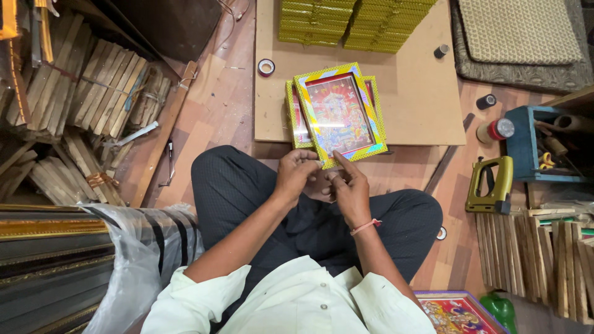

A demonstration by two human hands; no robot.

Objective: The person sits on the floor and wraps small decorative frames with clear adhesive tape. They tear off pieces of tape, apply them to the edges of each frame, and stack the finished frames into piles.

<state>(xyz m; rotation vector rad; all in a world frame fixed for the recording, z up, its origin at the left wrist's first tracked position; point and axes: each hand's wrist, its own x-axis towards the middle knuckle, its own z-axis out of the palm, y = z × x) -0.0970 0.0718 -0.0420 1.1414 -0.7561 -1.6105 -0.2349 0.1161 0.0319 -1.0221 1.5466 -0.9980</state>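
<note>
Left hand (296, 172) curled, fingertips at lower edge of yellow-bordered framed picture (339, 115); right hand (348, 188) loosely closed, forefinger touching same edge (picture tilted atop a second frame (293, 117)), on brown board (414, 93) before the knees.

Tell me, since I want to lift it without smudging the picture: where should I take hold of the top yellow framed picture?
Probably by the yellow border of the top framed picture, at its two long sides, reaching from the near end. It lies flat and tilted on a second frame, edges overhanging; both the left hand and the right hand are at that near edge.
</note>
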